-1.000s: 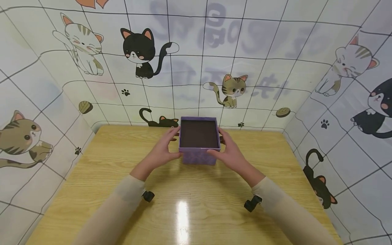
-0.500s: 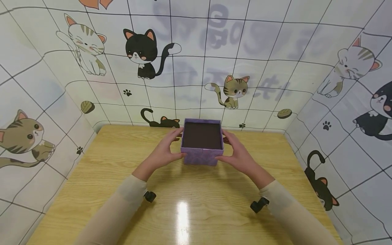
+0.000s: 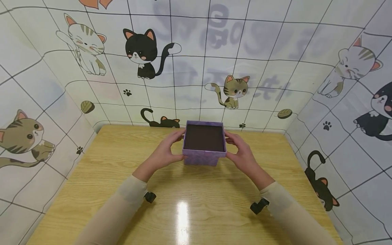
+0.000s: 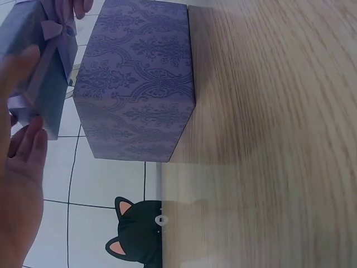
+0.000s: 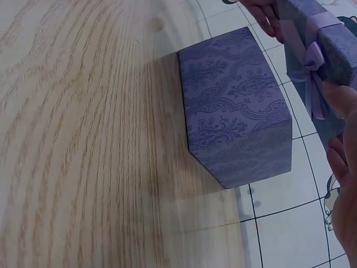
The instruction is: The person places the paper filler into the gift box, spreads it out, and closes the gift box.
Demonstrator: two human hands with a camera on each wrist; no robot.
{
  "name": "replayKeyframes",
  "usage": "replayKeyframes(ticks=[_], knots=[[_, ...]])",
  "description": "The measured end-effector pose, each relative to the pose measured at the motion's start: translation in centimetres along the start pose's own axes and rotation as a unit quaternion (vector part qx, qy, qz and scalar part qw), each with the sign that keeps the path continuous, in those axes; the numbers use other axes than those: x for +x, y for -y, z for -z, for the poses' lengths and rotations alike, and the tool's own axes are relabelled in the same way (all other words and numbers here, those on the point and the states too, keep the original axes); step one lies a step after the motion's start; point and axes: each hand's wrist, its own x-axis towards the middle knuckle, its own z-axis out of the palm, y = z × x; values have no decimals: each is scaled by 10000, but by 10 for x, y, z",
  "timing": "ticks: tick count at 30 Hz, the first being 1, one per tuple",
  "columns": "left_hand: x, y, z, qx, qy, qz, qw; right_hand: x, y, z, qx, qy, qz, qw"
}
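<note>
A purple lid, its dark inside facing up, is held just above a purple patterned box. My left hand grips the lid's left side, thumb near the front corner, other fingers further back. At the right side my right hand holds it the same way. Both wrist views show a ribbon bow on the lid and a gap between lid and box. In the head view the lid hides most of the box; only its front wall shows below.
The box stands on a wood-grain table near its back edge. Behind and on both sides rises a white cat-print sheet with a black grid. Small black devices sit at the wrists.
The lid has shifted slightly right and toward me over the box, both hands still on it. My right thumb has moved from the lid's front to its right corner.
</note>
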Motion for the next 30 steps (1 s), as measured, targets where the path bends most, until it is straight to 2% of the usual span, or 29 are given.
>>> replayKeyframes(ticks=[6,10,16,23,26,30], knots=[[2,-4,-3,342,-685,-332,9965,-2,-1,-6,517,-553,144,9970],[3,-8,-5,300,-968,-356,9942,-2,1,-10,778,-784,205,9937],[3,-10,-7,159,-1112,-327,9931,-4,3,-9,696,-868,135,9937],[4,-9,-6,51,-1143,-361,9928,0,3,-10,752,-940,159,9926],[5,-9,-6,14,-1155,-317,9928,2,3,-9,609,-969,140,9933],[5,-9,-6,-144,-1193,-214,9925,7,24,-7,356,-1074,168,9934]])
